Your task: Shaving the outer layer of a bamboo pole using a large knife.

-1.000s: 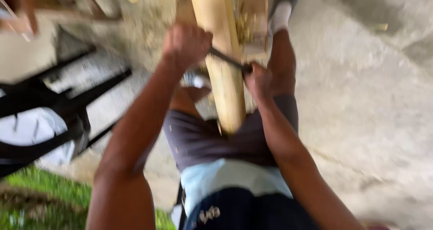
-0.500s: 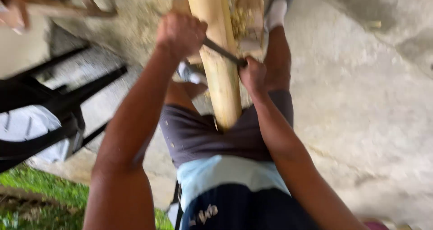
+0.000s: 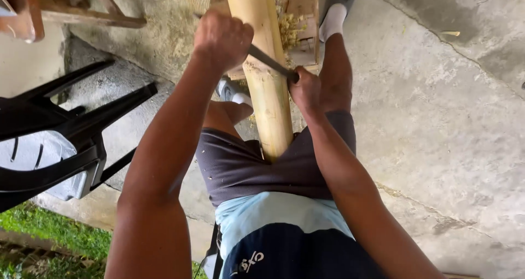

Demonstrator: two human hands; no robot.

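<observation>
Bamboo pole [image 3: 268,87], pale yellow and peeled smooth, is seen running between the person's thighs and up between the two hands. Well to the left of the hands, a black plastic chair [image 3: 60,131] is tipped over a strip of grass [image 3: 49,235], with a wooden frame [image 3: 82,11] above it. The left hand [image 3: 221,38] is clenched in a fist around one end of a dark, narrow blade [image 3: 270,63], which is laid across the pole at a slant. The right hand [image 3: 306,90] is closed around the blade's other end, just beside the pole. Pale shavings [image 3: 290,24] are scattered on a wooden block [image 3: 303,16] just above the right hand. A white-socked foot [image 3: 333,19] is planted beyond it on the concrete floor [image 3: 437,120].
</observation>
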